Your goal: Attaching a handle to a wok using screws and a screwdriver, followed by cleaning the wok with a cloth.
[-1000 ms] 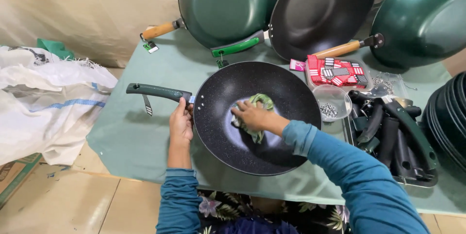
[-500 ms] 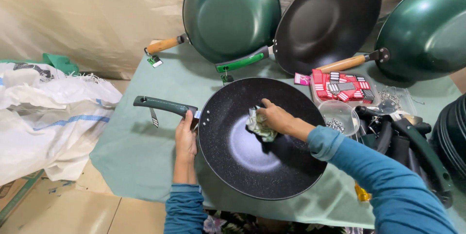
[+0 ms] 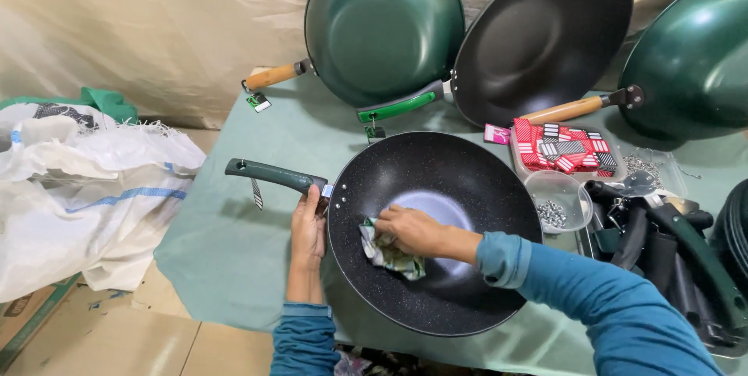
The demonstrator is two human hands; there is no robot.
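A pale green cloth-covered table [image 3: 234,243] stands before a beige draped backdrop [image 3: 140,25], and at the far left a white woven sack [image 3: 86,189] lies slumped beside the table's edge. On the cloth, a dark green handle [image 3: 273,175] runs rightward into a black speckled wok [image 3: 467,189] that sits flat near the table's front edge. The left hand [image 3: 308,229] is closed around the wok's rim just where the handle joins it, thumb on top, steadying the pan from its left side. Inside the wok, left of centre, lies a crumpled green-and-white rag [image 3: 391,250]; the right hand [image 3: 413,229] lies on top of it with fingers curled down, pressing it against the pan's inner surface, so the rag sticks out below and to the left of the knuckles. Behind, three more woks lean against the backdrop: a green one with a wooden handle [image 3: 386,25], a black one with a green handle [image 3: 545,33], and another green one [image 3: 693,56] at the right. In front of these sit a tray of red packets [image 3: 562,150], a clear bowl of small metal parts [image 3: 555,201], and a heap of loose dark handles [image 3: 670,251].
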